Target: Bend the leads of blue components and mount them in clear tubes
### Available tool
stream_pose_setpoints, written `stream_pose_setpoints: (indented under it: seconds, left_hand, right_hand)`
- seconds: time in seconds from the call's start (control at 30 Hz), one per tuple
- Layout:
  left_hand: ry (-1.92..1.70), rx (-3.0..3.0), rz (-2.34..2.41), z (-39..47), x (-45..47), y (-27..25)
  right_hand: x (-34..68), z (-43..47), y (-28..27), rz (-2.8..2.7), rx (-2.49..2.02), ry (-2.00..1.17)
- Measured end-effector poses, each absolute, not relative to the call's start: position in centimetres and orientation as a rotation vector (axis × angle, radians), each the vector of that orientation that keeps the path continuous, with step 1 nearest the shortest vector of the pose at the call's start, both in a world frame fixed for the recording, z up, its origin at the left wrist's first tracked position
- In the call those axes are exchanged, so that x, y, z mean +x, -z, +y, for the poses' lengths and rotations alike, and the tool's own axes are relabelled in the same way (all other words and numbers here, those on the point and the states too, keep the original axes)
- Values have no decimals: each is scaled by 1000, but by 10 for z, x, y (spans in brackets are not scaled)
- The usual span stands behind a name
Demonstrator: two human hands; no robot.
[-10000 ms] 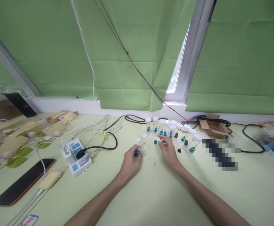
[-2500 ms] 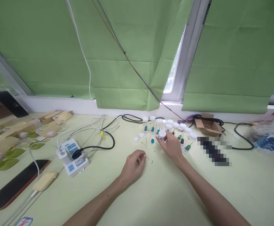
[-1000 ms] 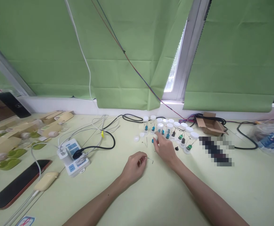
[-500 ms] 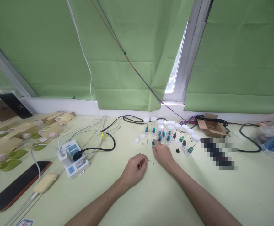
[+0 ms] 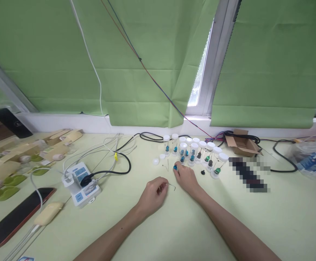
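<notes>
My left hand (image 5: 154, 193) is closed in a pinch above the table. A thin bent metal wire (image 5: 172, 185) sticks out from its fingertips to the right. My right hand (image 5: 186, 177) is closed around a small shiny blue piece (image 5: 175, 167), which shows at the fingertips. Between the hands and the bottles lie another thin bent wire (image 5: 168, 165) and two loose white caps (image 5: 156, 161). Just beyond my right hand stand several clear capped bottles (image 5: 166, 146) with blue, green or dark pieces inside. A small black part (image 5: 202, 172) lies right of that hand.
To the left are a white power strip (image 5: 79, 183) with plugs, a dark phone-like slab (image 5: 13, 221) and a pale yellow block (image 5: 48, 213) with cables. Cream packages (image 5: 19, 156) spread at the far left. An open cardboard box (image 5: 240, 145) and cables stand back right.
The view has shifted slightly. My right hand has drawn a little toward me with the blue piece. My left hand keeps its pinch on the wire, almost in place.
</notes>
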State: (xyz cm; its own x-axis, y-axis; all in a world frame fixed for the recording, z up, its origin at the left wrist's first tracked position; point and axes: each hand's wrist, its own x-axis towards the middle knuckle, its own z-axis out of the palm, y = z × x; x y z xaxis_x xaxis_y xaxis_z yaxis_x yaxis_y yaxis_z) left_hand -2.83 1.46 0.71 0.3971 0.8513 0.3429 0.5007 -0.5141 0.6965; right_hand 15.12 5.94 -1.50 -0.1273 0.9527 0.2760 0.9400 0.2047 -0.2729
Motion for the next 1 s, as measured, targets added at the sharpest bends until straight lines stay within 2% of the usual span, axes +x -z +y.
stream_pose_setpoints:
  seconds: [0.23,0.43,0.6,1.0]
  left_hand:
    - [-933,2080,1183,15,-28,-5]
    - [-1027,1830,1201,22,-30,-2]
    - [-1052,1624,1110,23,-28,-5]
    - [-1052,1471,963,27,-28,-2]
  right_hand:
    - [155,60,19,-2008,-1653,-115]
    - [152,51,18,-1918,-1274,-162]
    - [139,36,15,-2094,-1001,-107]
    - [137,33,16,-2168,-961,-126]
